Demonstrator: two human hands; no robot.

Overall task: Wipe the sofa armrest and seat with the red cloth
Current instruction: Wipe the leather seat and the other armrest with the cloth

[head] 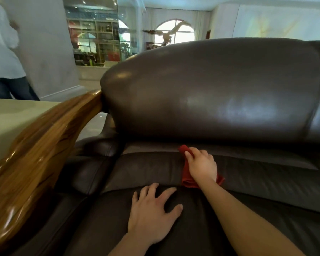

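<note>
Home living room: leather sofa [211, 93], display shelves [98, 39]

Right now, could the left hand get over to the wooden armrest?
Probably yes. The left hand lies flat and empty on the seat, and nothing sits between it and the wooden armrest on its own side.

To your far left a bystander [4, 52] in white top and dark trousers, beside them a pale tabletop [11, 115], ahead of you glass-fronted shelving [98, 39], an arched window [175, 31] beyond.
</note>
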